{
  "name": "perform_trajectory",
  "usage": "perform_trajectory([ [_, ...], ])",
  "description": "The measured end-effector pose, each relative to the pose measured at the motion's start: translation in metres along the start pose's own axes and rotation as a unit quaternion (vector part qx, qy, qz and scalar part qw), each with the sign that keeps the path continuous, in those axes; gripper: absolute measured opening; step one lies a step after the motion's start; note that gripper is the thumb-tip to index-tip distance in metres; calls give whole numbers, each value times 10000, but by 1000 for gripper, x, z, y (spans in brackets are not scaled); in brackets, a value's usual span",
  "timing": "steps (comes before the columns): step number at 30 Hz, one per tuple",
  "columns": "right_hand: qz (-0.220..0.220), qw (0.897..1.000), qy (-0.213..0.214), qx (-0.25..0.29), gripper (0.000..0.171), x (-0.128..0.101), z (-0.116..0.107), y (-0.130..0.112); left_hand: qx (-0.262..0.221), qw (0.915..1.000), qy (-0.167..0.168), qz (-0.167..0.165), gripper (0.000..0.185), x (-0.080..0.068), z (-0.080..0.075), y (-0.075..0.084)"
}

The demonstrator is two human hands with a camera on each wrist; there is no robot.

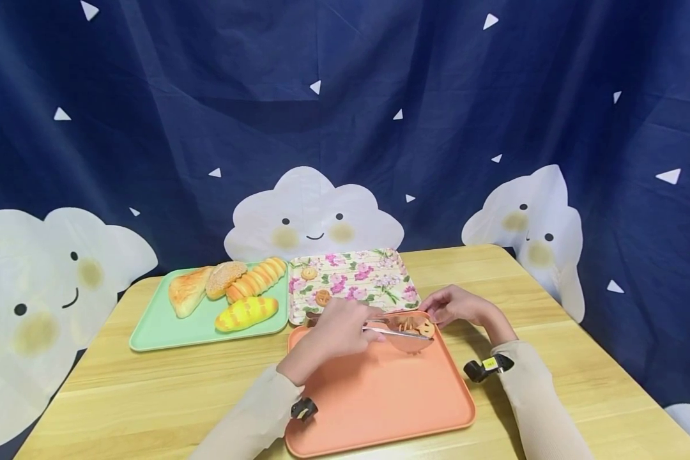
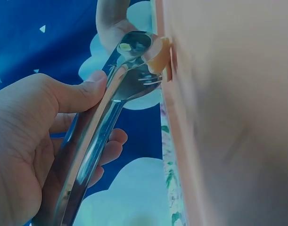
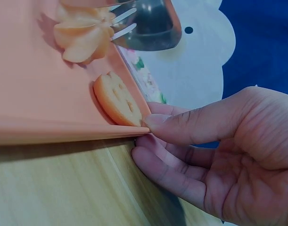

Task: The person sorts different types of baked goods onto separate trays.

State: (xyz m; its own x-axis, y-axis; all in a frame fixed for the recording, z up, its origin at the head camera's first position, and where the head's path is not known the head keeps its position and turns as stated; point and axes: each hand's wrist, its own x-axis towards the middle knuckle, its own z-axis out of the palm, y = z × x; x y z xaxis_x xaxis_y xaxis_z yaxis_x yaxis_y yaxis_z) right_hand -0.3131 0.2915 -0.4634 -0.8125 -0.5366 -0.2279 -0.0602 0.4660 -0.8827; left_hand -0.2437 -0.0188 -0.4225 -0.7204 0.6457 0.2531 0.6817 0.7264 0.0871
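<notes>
My left hand (image 1: pixel 342 326) grips metal serving tongs (image 2: pixel 94 141), which have a fork-shaped side and a broad spoon-shaped side. Their heads are over the far right part of the orange tray (image 1: pixel 385 402). In the right wrist view, the fork tines reach the edge of a ridged, flower-shaped cookie (image 3: pixel 82 35). Beside it, a round cookie with cut-out holes (image 3: pixel 118 99) leans in the tray corner. My right hand (image 3: pixel 205 141) pinches that corner, thumb on the rim and fingers below.
Behind the orange tray lies a floral tray (image 1: pixel 374 275) with a pale round cookie (image 1: pixel 309 273) and a browner cookie (image 1: pixel 322 298). A green tray (image 1: pixel 167 332) at left carries several breads, including a yellow loaf (image 1: pixel 247 314). A dark blue curtain (image 1: pixel 356 128) hangs behind the wooden table (image 1: pixel 558 358).
</notes>
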Motion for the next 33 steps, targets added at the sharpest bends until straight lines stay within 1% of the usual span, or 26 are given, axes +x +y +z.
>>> perform_trajectory([
  [3, -10, 10000, 27, -15, 33, 0, 0, 0, -117, 9999, 72, -50, 36, 0, -3, -2],
  [9, 24, 10000, 71, -49, 33, -1, 0, -2, 17, 9998, 121, -146, 37, -1, -7, -8],
  [12, 28, 10000, 68, -28, 33, -1, 1, -2, 4, 9998, 145, -165, 38, -1, -8, -10],
  [16, 68, 9999, 78, 30, 33, 0, 1, -2, 28, 9998, 115, -186, 40, 0, -7, -12],
  [22, 46, 10000, 51, 56, 34, -1, 2, -2, -17, 9996, -65, -284, 46, 0, -4, -12],
  [28, 48, 9999, 55, 109, 34, -1, 2, -2, -173, 9996, -168, -154, 45, 1, 5, -7],
  [33, -6, 10000, 40, 71, 34, -1, 1, -2, -95, 9998, -159, 16, 43, 2, 12, -1],
])
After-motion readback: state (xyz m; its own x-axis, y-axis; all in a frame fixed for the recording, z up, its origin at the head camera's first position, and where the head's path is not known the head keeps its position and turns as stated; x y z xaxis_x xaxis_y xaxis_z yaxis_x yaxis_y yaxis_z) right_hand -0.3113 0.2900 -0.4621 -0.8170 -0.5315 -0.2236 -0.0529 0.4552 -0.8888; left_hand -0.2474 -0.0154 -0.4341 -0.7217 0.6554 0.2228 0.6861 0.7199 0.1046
